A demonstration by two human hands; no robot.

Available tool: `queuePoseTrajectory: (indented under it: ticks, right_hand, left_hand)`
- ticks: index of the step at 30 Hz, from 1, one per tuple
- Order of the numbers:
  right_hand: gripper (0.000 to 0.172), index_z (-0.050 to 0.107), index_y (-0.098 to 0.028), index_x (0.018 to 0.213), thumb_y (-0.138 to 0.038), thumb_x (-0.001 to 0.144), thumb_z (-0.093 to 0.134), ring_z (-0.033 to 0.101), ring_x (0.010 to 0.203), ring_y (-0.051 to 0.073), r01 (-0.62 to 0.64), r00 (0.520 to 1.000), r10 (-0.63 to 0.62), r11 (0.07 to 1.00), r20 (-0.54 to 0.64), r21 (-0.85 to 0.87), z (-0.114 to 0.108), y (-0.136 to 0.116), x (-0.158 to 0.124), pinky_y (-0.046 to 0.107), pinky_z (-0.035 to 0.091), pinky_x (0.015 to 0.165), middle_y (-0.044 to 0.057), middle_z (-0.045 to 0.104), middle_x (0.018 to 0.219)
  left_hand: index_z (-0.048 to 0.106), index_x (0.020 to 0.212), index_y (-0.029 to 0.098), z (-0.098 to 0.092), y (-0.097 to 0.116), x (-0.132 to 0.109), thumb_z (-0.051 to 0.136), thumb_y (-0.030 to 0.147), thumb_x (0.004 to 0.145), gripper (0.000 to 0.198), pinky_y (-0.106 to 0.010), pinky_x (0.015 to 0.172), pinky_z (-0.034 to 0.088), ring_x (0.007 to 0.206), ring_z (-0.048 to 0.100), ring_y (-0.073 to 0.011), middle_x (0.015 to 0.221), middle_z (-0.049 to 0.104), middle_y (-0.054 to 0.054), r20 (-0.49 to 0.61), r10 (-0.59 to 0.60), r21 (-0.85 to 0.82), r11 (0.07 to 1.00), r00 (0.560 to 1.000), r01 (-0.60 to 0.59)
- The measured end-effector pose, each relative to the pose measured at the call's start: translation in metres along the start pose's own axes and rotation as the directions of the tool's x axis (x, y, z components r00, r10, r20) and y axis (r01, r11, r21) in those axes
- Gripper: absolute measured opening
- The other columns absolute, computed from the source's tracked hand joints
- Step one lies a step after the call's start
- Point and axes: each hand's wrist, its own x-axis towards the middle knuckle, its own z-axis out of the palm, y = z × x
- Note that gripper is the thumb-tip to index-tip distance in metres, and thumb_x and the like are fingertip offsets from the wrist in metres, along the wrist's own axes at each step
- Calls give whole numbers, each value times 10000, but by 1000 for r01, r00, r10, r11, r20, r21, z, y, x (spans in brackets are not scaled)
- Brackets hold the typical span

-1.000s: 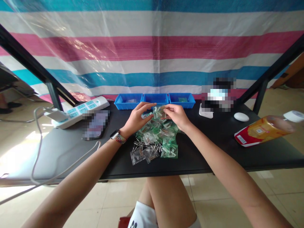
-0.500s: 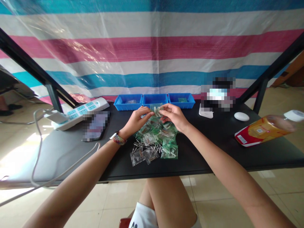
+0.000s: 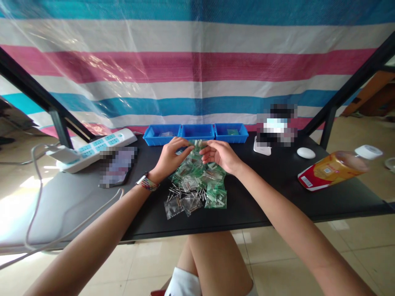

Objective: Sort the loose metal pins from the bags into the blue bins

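Bag tipped flatter, nearside of blue trays; my left hand, right hand pinch its edges: best kept light, level.

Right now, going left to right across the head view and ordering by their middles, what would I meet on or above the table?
Power strip → phone-like object, pixelated → wristwatch → left hand → small bag between the hands → right hand → white case → white oval object → bottle.
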Motion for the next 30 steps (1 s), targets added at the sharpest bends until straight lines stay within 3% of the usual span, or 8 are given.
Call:
queuePoseTrajectory:
  ticks: [7, 11, 15, 18, 21, 23, 27, 30]
  right_hand:
    - [376, 695, -209, 724, -525, 785, 889, 454, 463, 88, 122, 992, -124, 920, 18, -372, -3, 1, -1, 212, 343, 415, -54, 554, 562]
    - [455, 614, -207, 663, -526, 756, 925, 532, 493, 101, 97, 994, -108, 962, -29, -257, -9, -6, 1, 219, 445, 451, -37, 596, 580]
    - [318, 653, -207, 807, -416, 843, 890, 678, 614, 121, 172, 943, -151, 984, -298, 44, -24, -20, 7, 234, 614, 618, -4, 718, 717]
    - [219, 667, -198, 871, -347, 915, 821, 729, 686, 140, 107, 917, -38, 982, -396, 154, -33, -24, 11, 256, 657, 686, 57, 794, 843]
    - [153, 698, -180, 877, -306, 907, 780, 674, 585, 128, 21, 920, 6, 998, -392, 63, -33, -20, 10, 237, 605, 554, 71, 789, 813]
    - [126, 733, -181, 903, -303, 892, 760, 628, 523, 116, 59, 928, -109, 987, -357, -147, -30, -13, 9, 223, 536, 478, 44, 764, 785]
    - [74, 782, -194, 903, -204, 864, 720, 682, 648, 154, 250, 899, -430, 668, -90, -701, -23, 2, 5, 277, 573, 632, 41, 762, 863]
    - [214, 812, -195, 1026, -130, 836, 739, 748, 964, 239, 378, 866, -470, 394, 169, -838, -18, 10, 3, 379, 599, 921, 90, 792, 1085]
  left_hand:
    - [677, 802, 195, 5, 1, -2, 666, 560, 1022, 426, -339, 780, 545, 779, 649, -188, 818, 723, -45, 15, -95, -82, 992, 995, 95]
    - [745, 902, 199, 1, 2, -2, 542, 513, 1080, 414, -386, 883, 561, 901, 702, -229, 938, 782, -78, 105, -82, -63, 994, 991, 89]
    - [798, 1103, 214, -6, -6, 0, 562, 368, 994, 303, -492, 1078, 526, 1133, 716, -303, 1195, 801, -98, 233, -51, 28, 999, 971, 46]
    - [792, 1224, 226, -8, -13, 1, 582, 267, 879, 406, -529, 1155, 498, 1208, 705, -323, 1308, 779, -89, 333, -63, 96, 995, 941, 32]
    - [788, 1251, 244, -6, -18, 0, 586, 194, 803, 493, -516, 1160, 511, 1212, 704, -305, 1309, 777, -73, 380, -67, 115, 993, 923, 24]
    - [793, 1229, 252, -4, -19, -1, 602, 181, 802, 473, -512, 1144, 525, 1188, 708, -294, 1272, 783, -73, 367, -65, 130, 991, 928, 18]
    - [818, 1129, 251, -2, -20, -1, 630, 279, 923, 280, -493, 1068, 561, 1089, 727, -281, 1166, 798, -85, 317, -59, 154, 988, 947, 10]
    - [827, 1100, 244, -4, -17, 1, 607, 365, 1009, 268, -467, 1018, 570, 1002, 734, -261, 1086, 813, -80, 272, -25, 136, 991, 962, -12]
